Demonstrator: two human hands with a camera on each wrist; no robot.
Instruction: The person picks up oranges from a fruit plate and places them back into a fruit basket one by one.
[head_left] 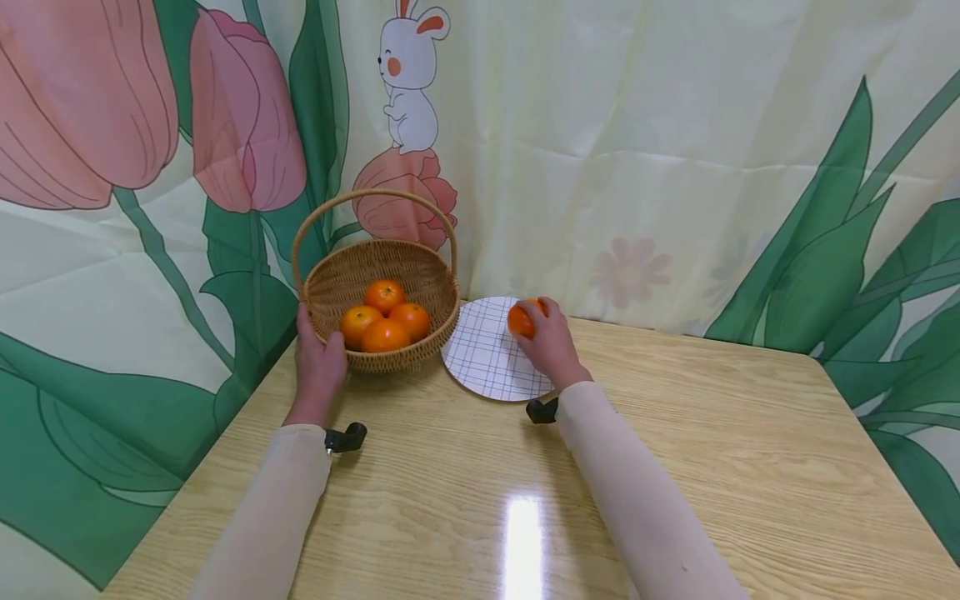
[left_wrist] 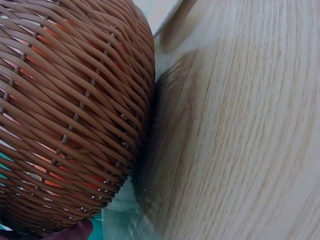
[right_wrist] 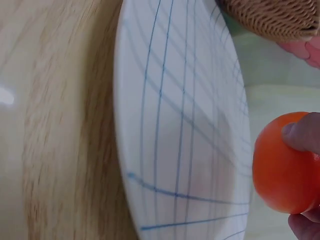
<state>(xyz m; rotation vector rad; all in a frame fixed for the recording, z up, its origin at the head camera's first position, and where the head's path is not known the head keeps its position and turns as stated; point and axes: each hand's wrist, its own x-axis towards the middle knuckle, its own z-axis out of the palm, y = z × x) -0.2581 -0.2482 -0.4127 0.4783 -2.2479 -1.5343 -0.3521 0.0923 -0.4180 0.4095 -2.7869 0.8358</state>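
In the head view my left hand [head_left: 318,358] grips the left side of a wicker basket [head_left: 397,360], its thumb near the front rim. Several mandarins [head_left: 386,335] lie together inside the basket, which has a tall arched handle. The weave of the basket [left_wrist: 75,105] fills much of the left wrist view, with orange showing through the gaps. My right hand [head_left: 553,340] holds one mandarin [right_wrist: 282,162] between thumb and fingers. It is over the right part of a round white plate [head_left: 487,371] with blue grid lines; the right wrist view shows the fruit beyond the plate's surface.
Everything stands on a light wooden table [head_left: 450,483], with basket and plate close together near its back edge. A curtain [head_left: 570,167] printed with tulips and a rabbit hangs right behind. Dark wrist-worn mounts [head_left: 345,437] stick out at both cuffs.
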